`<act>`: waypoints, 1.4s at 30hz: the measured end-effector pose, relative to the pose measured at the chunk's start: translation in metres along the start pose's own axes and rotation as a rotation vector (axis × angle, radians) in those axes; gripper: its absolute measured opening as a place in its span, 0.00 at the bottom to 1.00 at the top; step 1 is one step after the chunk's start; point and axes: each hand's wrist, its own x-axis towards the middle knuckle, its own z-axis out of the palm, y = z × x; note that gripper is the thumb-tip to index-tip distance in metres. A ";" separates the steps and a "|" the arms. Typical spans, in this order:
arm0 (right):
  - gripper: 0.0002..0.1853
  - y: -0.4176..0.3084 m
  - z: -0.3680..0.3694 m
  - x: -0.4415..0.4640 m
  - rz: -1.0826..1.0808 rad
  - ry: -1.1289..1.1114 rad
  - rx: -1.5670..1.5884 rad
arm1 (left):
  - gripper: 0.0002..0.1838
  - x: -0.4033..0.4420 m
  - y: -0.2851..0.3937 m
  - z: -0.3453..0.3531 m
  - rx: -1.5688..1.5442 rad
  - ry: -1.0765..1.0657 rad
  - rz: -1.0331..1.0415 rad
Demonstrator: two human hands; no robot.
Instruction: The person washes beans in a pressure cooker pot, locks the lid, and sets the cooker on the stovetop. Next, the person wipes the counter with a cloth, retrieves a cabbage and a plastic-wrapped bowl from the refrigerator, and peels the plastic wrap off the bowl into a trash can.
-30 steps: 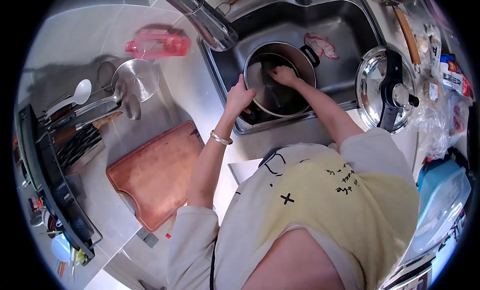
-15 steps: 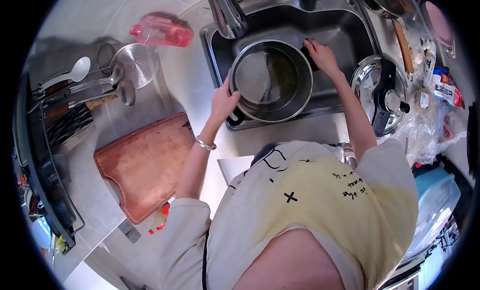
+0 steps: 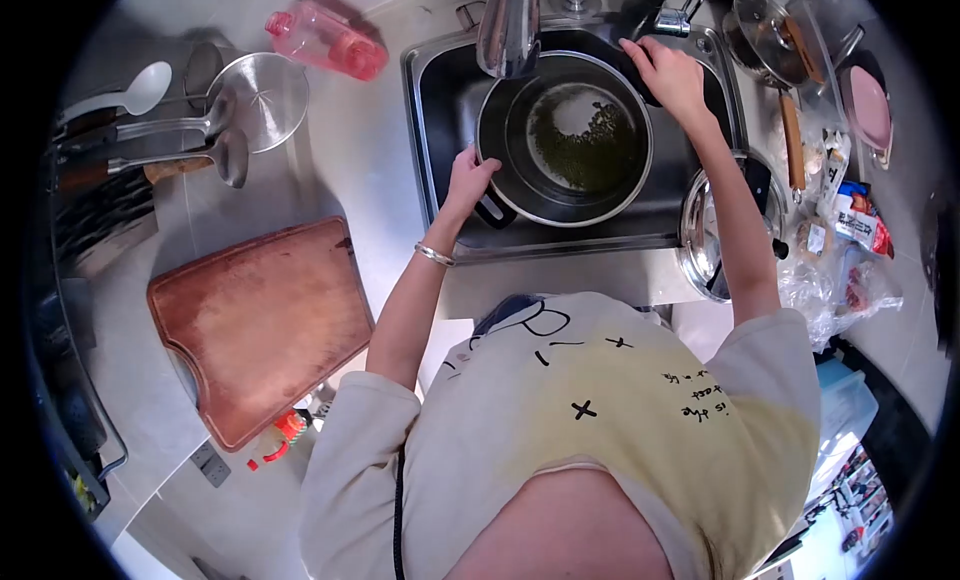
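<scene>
A large metal pot point(image 3: 515, 185) with black side handles is over the sink point(image 3: 690, 215), with greenish liquid and dark green bits at its bottom. My left hand point(image 3: 468, 185) is closed on the pot's left side, by the lower left handle. At the upper right handle, my right hand point(image 3: 672, 75) is closed on the pot, its fingers partly hiding the handle. The metal faucet column point(image 3: 510, 30) stands just above the pot's rim.
A wooden cutting board point(image 3: 270, 325) lies to the left. Ladles, a strainer point(image 3: 262, 100) and a pink bottle point(image 3: 327, 42) are at the upper left. The pot lid point(image 3: 705, 230), a glass-lidded pan point(image 3: 765, 40) and plastic bags point(image 3: 835, 290) are at the right.
My right hand has come out of the pot's inside and moved to its right handle. The pot has shifted up and right toward the faucet, and its contents have swirled.
</scene>
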 end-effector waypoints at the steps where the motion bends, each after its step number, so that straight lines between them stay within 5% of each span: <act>1: 0.23 0.001 0.001 0.004 -0.019 -0.005 -0.028 | 0.09 -0.001 -0.002 0.002 -0.009 -0.003 -0.066; 6: 0.25 0.006 0.021 0.021 0.017 -0.213 -0.106 | 0.06 -0.009 0.011 0.007 -0.035 -0.015 -0.363; 17: 0.18 0.013 0.054 0.037 0.062 -0.457 0.070 | 0.05 -0.013 -0.006 0.002 -0.146 -0.041 -0.484; 25: 0.20 -0.010 0.051 0.071 -0.041 -0.546 -0.167 | 0.06 0.002 -0.031 0.002 -0.200 -0.094 -0.647; 27: 0.22 0.085 0.135 0.106 -0.367 -0.505 -0.131 | 0.05 0.004 -0.028 0.005 -0.203 -0.074 -0.682; 33: 0.14 0.059 0.122 0.106 -0.747 -0.336 -0.204 | 0.07 -0.005 -0.022 0.006 -0.224 -0.066 -0.760; 36: 0.18 0.010 0.091 0.096 -0.881 -0.305 -0.168 | 0.07 -0.004 -0.038 0.004 -0.260 -0.121 -0.794; 42: 0.18 0.077 0.161 0.111 -0.358 -0.714 -0.124 | 0.09 -0.004 -0.039 0.001 -0.237 -0.154 -0.811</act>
